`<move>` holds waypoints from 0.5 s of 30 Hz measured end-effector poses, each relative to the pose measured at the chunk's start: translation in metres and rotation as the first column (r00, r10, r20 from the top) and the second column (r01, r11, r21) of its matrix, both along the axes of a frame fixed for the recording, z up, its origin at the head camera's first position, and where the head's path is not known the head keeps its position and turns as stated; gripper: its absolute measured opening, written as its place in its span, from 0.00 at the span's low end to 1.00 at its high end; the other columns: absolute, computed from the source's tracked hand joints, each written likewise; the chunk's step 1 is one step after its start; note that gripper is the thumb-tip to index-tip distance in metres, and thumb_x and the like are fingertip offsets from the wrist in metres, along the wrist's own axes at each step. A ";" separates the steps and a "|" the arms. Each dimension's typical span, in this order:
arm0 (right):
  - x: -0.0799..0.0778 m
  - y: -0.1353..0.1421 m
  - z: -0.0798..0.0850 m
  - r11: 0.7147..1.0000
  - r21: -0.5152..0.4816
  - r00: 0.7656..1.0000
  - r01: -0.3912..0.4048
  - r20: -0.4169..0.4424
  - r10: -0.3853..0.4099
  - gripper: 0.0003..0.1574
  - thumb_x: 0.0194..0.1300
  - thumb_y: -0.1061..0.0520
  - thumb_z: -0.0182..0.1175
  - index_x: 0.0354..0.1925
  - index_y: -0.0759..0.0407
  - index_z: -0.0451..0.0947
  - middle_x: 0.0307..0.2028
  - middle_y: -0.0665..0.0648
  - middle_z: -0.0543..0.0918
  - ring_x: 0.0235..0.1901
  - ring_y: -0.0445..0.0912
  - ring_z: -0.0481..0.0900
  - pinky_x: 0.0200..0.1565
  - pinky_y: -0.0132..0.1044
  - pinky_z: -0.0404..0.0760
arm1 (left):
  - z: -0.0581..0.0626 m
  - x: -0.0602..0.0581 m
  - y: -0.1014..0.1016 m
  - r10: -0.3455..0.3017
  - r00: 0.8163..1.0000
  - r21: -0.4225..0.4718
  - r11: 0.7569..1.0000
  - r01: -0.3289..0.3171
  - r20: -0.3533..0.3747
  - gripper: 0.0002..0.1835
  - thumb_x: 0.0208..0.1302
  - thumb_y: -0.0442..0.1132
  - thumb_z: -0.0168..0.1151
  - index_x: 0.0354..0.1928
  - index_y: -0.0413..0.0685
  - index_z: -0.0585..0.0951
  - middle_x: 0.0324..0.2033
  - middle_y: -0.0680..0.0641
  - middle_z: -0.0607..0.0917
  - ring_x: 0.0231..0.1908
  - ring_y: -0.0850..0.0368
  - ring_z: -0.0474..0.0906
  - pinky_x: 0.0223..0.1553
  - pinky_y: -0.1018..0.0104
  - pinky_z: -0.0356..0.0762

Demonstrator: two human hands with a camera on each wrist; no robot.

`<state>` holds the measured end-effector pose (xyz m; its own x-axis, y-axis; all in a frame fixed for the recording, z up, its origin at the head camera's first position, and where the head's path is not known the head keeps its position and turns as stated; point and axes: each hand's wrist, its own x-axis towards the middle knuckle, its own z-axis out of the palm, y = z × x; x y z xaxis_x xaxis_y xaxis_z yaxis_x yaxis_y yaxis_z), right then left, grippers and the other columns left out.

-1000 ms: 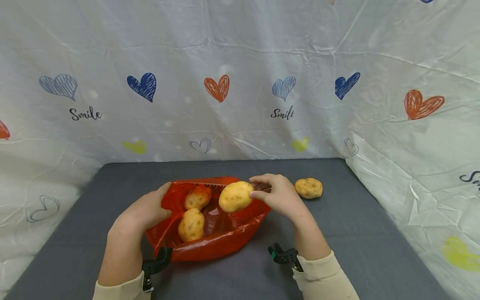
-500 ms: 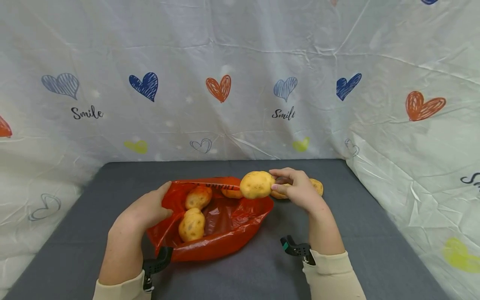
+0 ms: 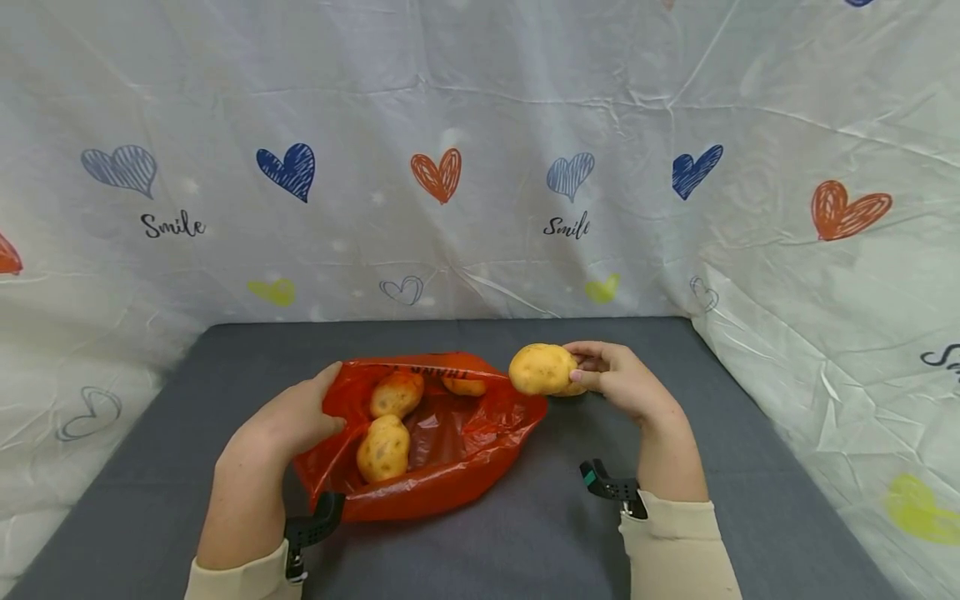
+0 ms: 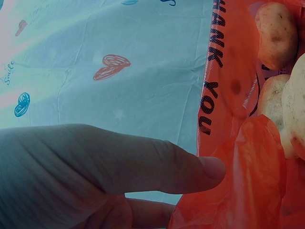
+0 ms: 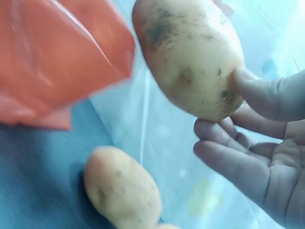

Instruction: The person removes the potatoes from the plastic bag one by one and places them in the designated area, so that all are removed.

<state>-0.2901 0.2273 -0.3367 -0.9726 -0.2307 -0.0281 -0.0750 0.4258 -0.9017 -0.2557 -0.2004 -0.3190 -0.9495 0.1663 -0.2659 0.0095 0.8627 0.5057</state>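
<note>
A red plastic bag [image 3: 442,500] lies on the table with its mouth spread toward me. My left hand [image 3: 296,417] pinches its left edge; in the left wrist view the thumb [image 4: 190,169] presses on the red film with a finger behind. Inside the bag lie a front potato [image 3: 384,450], a second potato [image 3: 396,395] behind it, and another potato [image 3: 465,387] partly covered by the back edge. Just right of the bag, my right hand [image 3: 618,379] grips a potato [image 5: 190,62] by its end, between thumb and fingers, above the table.
Below the held one, a loose potato [image 5: 124,188] rests on the dark grey tabletop [image 3: 750,483], and the edge of one more shows beside it. A white sheet [image 3: 487,250] printed with hearts hangs behind and beside the table.
My right hand has carried the potato rightward from over the bag to past its right edge, uncovering the rear potato inside. The hand now hides the loose potato at right. My left hand stays put.
</note>
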 end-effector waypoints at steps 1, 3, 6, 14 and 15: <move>0.000 0.004 0.000 1.000 0.005 1.000 0.006 0.012 -0.006 0.29 0.73 0.65 0.60 0.68 0.70 0.71 0.56 0.67 0.80 0.53 0.55 0.77 0.51 0.38 0.79 | 0.000 0.000 0.000 -0.002 1.000 0.002 1.000 0.002 -0.001 0.48 0.67 0.37 0.66 0.80 0.35 0.49 0.72 0.25 0.61 0.69 0.26 0.61 0.64 0.29 0.63; 0.001 0.012 -0.001 1.000 0.017 0.999 0.010 0.035 -0.011 0.30 0.73 0.64 0.60 0.69 0.71 0.69 0.58 0.67 0.79 0.54 0.55 0.77 0.54 0.41 0.79 | 0.000 -0.001 0.000 -0.007 1.000 0.003 1.000 0.007 -0.005 0.48 0.67 0.37 0.66 0.80 0.35 0.49 0.72 0.25 0.61 0.69 0.25 0.61 0.64 0.29 0.63; 0.003 0.023 -0.003 0.999 0.037 0.998 0.008 0.064 -0.010 0.31 0.74 0.63 0.59 0.70 0.72 0.67 0.60 0.68 0.78 0.55 0.54 0.77 0.57 0.45 0.78 | 0.000 -0.001 0.001 -0.006 1.000 0.006 1.000 0.006 0.000 0.48 0.67 0.37 0.66 0.80 0.35 0.49 0.72 0.25 0.62 0.68 0.26 0.62 0.64 0.29 0.64; 0.002 0.038 -0.021 0.997 0.065 0.993 -0.036 0.117 0.028 0.30 0.69 0.64 0.62 0.65 0.76 0.71 0.53 0.66 0.79 0.51 0.53 0.77 0.53 0.41 0.78 | -0.001 -0.003 0.000 0.004 1.000 -0.002 1.000 -0.004 0.025 0.49 0.67 0.38 0.67 0.80 0.36 0.48 0.72 0.24 0.61 0.68 0.25 0.61 0.63 0.28 0.65; 0.001 0.039 -0.024 0.996 0.075 0.991 -0.037 0.133 0.027 0.29 0.68 0.65 0.62 0.64 0.76 0.71 0.52 0.65 0.79 0.50 0.52 0.77 0.53 0.41 0.78 | -0.001 -0.003 0.000 0.004 1.000 -0.007 1.000 -0.003 0.025 0.49 0.67 0.38 0.67 0.80 0.36 0.48 0.72 0.24 0.61 0.68 0.25 0.61 0.63 0.28 0.64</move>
